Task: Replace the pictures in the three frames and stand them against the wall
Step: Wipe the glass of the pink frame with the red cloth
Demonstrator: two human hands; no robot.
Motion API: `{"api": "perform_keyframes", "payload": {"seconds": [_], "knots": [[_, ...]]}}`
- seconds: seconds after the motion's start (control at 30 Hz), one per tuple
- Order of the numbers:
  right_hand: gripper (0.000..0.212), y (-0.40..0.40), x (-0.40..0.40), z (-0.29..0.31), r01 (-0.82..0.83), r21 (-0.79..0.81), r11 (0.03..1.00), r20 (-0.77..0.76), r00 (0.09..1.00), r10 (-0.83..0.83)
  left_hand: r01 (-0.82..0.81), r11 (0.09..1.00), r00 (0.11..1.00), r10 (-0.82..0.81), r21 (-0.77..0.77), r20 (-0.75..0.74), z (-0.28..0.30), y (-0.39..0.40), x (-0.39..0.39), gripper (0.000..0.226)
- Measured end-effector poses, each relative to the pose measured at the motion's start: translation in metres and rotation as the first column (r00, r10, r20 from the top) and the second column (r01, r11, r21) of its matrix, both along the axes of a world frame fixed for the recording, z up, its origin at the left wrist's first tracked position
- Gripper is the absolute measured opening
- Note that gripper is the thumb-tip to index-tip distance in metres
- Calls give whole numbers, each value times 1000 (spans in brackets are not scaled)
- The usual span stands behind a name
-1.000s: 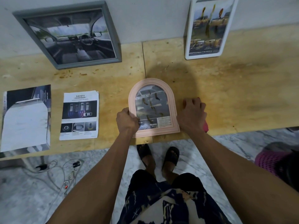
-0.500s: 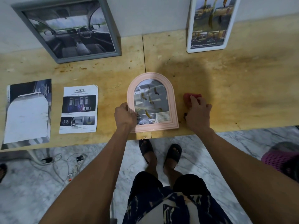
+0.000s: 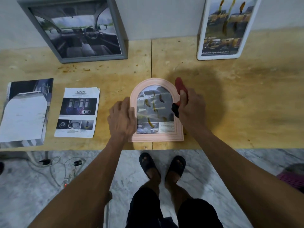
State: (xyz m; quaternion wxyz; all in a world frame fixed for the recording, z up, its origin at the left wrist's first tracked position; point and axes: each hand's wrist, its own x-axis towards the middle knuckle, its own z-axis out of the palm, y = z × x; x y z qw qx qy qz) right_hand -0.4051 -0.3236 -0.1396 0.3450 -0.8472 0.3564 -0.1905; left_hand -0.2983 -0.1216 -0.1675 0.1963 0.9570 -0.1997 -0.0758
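Note:
A pink arched frame [image 3: 156,137] with a car picture lies flat at the table's front edge. My left hand [image 3: 121,119] grips its left side. My right hand [image 3: 190,109] holds a red-handled tool [image 3: 180,87] with a black part, raised over the frame's right edge. A grey frame [image 3: 77,30] with a car-interior picture leans on the wall at the back left. A white frame [image 3: 225,28] with a yellow-toned picture leans at the back right.
Two loose pictures lie on the wooden table [image 3: 238,99] to the left: a SAFETY sheet [image 3: 77,112] and a dark-and-white sheet [image 3: 24,111]. Cables [image 3: 56,167] lie on the marble floor below. A pink basket [image 3: 292,178] shows at the right edge.
My right hand has picked the red tool up off the table and brought it left, over the pink frame's right edge. My left hand stays on the frame's left side.

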Motion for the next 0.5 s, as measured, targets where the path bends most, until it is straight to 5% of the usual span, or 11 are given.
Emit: {"api": "perform_keyframes", "payload": {"seconds": [0.13,0.33,0.5], "knots": [[38,16,6,-7,-60,-31,998,41,997,61,52,998,998,-54,43,38,-12,-1,9,45],[44,23,12,-53,-93,-220,971,-118,991,68,121,984,982,-139,132,129,-34,2,10,49],[31,20,20,-63,-103,-304,947,-65,994,87,109,986,980,-127,122,151,-42,3,10,50]]}}
